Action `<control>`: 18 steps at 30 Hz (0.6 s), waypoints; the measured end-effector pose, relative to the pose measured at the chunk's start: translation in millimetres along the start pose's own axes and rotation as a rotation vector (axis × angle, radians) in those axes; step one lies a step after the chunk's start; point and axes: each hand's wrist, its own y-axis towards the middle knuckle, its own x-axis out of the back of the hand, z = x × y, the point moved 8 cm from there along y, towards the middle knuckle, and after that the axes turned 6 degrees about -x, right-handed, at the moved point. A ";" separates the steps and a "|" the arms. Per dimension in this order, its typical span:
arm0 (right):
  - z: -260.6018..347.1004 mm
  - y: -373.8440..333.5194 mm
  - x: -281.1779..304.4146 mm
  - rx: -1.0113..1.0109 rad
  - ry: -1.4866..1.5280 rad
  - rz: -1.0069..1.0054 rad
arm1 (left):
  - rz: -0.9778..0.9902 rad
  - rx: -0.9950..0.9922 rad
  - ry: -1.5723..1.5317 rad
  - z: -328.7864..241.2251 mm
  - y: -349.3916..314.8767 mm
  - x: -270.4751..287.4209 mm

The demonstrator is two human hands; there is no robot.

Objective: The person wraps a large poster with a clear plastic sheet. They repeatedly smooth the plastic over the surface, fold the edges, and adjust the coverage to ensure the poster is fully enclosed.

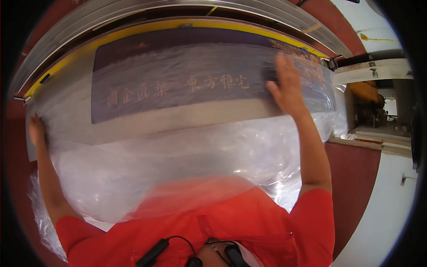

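Observation:
A dark blue printed panel (178, 95) with gold characters and a pale border lies across the work surface before me. Clear plastic film (195, 151) covers much of it and hangs in folds toward my body. At the far left, my left hand (37, 129) is closed on the edge of the film; its fingertips are small in view. Over the panel's right part is my right hand (290, 89), open and slightly blurred, its fingers stretched out together and thumb apart. Whether its palm touches the film cannot be told.
Behind the panel runs a yellow edge strip (231, 23), with a long metal rail (213, 8) beyond. At the right stand a pale frame (373, 70) and dark machinery (376, 107). Red flooring (356, 182) borders a white area (387, 209).

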 end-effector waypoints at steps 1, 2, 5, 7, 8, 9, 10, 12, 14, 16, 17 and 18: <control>5.3 5.9 -5.8 -0.021 0.027 -0.004 | -0.015 -0.011 0.007 2.1 2.4 -3.0; 6.9 13.1 -14.0 -0.037 0.059 -0.008 | 0.005 -0.044 -0.039 26.2 11.4 -15.3; -11.0 34.5 -30.4 -0.073 0.138 -0.095 | 0.011 -0.229 -0.402 81.9 12.7 -22.4; -28.4 43.2 -24.7 -0.172 0.217 -0.200 | 0.034 -0.277 -0.758 59.9 -8.0 21.3; -42.8 47.7 -29.1 -0.264 0.279 -0.159 | 0.146 -0.173 -1.036 46.7 -20.0 42.7; -56.7 52.4 -35.4 -0.352 0.350 -0.122 | 0.231 -0.030 -1.297 36.1 -35.2 68.5; -68.2 53.7 -42.2 -0.441 0.428 -0.086 | 0.389 0.138 -1.757 18.3 -58.1 90.8; -63.1 57.1 -40.6 -0.395 0.320 -0.170 | 0.157 0.146 -1.529 89.8 -70.2 108.4; -48.8 55.3 -30.3 -0.279 0.144 -0.266 | 0.158 0.229 -1.378 63.2 -74.6 113.4; -26.8 53.5 -10.6 -0.081 -0.065 -0.375 | 0.108 0.245 -1.280 58.4 -64.8 118.0; -40.1 57.4 -7.9 -0.239 0.363 -0.287 | 0.051 0.226 -1.262 77.1 -49.6 113.5; -46.3 58.8 -10.5 -0.384 0.793 -0.181 | -0.008 0.211 -1.241 103.8 -32.2 105.9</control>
